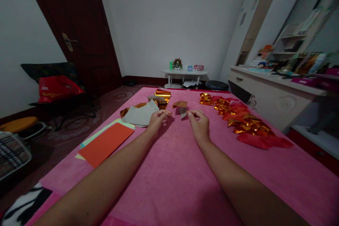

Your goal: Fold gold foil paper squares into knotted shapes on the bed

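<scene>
Pressing thumb and fingertips together, my left hand sits on the near side of the gold foil roll, and my right hand does the same farther to the roll's right. In the head view I see each grip closed at the tips; whether anything thin is caught inside either one, I cannot tell. A small creased paper piece, brown on top with a grey flap turned toward me, is between my hands, to the right of the roll and a little nearer to me; its flap is just beside my right fingertips, and I cannot make out whether they touch. Pink cloth spreads under the roll. Close by the roll's near left lie grey sheets, with brown foil showing from behind them, and my left hand is just beside the pile. Farther to the roll's left, an orange sheet lies over pale green and yellow sheets. Well to the right of the roll, a row of crinkled gold and red foil pieces runs toward me, ending in a flat red strip. Beyond the roll, a low white worktop carries a potted flower arrangement, a green cylinder, a blue clock and a patterned box. To the roll's far left are a dark red door and a red bag on a chair; to its far right runs a pale dresser with blurred bottles.
</scene>
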Tool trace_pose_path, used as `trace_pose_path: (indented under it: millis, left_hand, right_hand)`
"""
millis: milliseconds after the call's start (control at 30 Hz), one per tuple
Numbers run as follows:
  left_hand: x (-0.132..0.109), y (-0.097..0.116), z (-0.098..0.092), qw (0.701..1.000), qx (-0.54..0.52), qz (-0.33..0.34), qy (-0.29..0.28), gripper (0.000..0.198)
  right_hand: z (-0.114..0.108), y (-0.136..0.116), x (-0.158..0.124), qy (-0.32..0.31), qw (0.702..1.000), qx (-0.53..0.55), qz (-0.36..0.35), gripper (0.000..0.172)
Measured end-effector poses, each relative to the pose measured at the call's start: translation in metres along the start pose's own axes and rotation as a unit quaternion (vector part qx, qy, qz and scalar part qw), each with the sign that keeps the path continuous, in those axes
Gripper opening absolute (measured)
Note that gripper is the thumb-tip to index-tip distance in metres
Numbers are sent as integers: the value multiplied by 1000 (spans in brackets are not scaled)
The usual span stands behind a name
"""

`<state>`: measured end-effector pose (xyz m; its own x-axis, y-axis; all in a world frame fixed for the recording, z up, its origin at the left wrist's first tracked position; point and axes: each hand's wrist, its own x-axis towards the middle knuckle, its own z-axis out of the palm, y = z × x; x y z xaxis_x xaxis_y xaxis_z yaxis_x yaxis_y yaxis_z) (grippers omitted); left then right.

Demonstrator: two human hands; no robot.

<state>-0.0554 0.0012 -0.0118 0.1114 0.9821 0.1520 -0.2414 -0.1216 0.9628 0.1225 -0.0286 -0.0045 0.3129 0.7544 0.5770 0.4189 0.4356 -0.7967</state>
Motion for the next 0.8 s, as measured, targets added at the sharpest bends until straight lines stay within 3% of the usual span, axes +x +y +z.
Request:
trace_pose_path:
  millis: [100,200,333,400,500,600,667,800]
  left_hand:
    - [1,-7,6,998,53,12,-27,27]
    - [0,-9,10,988,136,40,-62,23]
    - [-2,-9,11,956,266,71,-103,19]
    - [-4,-9,10,942,298,96,-117,19]
    - [-6,-10,11,933,308,157,-100,27]
    - [-11,-8,16,903,340,248,-85,49]
    - [-14,-5,20,891,350,272,-105,65]
    - [-20,3,27,930,261,244,-88,65]
  right_hand:
    - [-4,15,11,-7,993,-114,-32,22]
    - [-4,26,15,-56,977,-202,-45,26]
    - [-3,36,13,-144,959,-244,-18,31]
    - [-4,38,13,-150,957,-247,-8,38]
    - [-4,36,12,-128,964,-232,-12,48]
    - [0,24,7,-118,976,-175,-44,48]
    - [4,11,0,-124,984,-109,-68,46]
    - [13,-15,-15,-178,979,0,-100,45]
